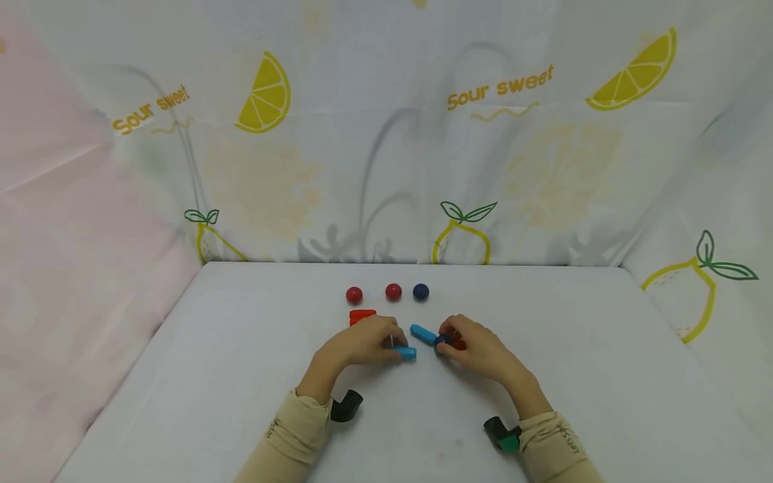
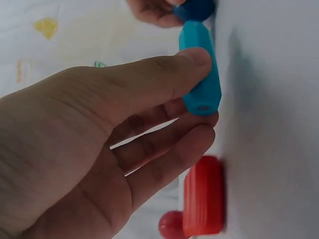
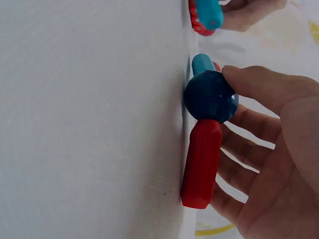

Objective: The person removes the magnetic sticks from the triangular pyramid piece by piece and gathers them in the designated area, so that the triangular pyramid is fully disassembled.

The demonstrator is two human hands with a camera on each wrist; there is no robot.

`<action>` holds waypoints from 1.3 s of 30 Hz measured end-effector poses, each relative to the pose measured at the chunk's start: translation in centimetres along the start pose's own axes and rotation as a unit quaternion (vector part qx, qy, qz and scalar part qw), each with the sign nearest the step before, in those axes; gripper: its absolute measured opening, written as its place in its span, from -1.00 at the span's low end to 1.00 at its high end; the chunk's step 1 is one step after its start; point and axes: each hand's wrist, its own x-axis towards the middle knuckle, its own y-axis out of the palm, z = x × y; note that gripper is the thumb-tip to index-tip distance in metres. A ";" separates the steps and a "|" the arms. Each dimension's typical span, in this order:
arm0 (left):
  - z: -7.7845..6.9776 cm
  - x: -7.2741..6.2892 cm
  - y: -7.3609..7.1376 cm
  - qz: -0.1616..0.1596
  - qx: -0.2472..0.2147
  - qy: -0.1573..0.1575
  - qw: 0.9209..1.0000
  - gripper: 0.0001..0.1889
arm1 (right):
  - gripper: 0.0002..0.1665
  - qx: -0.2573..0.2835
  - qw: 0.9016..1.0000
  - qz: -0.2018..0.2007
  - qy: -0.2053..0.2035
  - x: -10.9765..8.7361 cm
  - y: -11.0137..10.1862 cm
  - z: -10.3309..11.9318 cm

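Observation:
My left hand pinches a light-blue faceted toy rod between thumb and fingers, just above the white table. A small metal dot shows in the rod's near end. On the right, my right hand holds a shiny dark blue ball with its thumb and fingers. A red rod meets one side of this ball, and a second light-blue rod extends from the other side towards the left hand. The left hand's rod is apart from that piece in the head view.
Red rods lie side by side behind the left hand. Farther back stand a red ball, another red ball and a dark blue ball. A lemon-printed cloth hangs behind the white table.

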 end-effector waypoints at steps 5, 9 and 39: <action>1.7 -2.0 -2.4 -0.038 0.010 -0.028 0.999 -0.89 | -0.74 0.008 1.000 0.017 -0.007 -0.1 -0.1 0.1; 3.0 -2.7 -2.8 -0.044 0.013 -0.071 0.996 -0.88 | -0.73 0.023 0.999 0.040 -0.008 -0.1 -0.2 0.0; -1.4 1.2 2.5 -0.013 -0.031 0.029 0.999 -0.85 | -0.67 0.052 0.993 0.099 -0.039 -0.2 -0.2 -0.1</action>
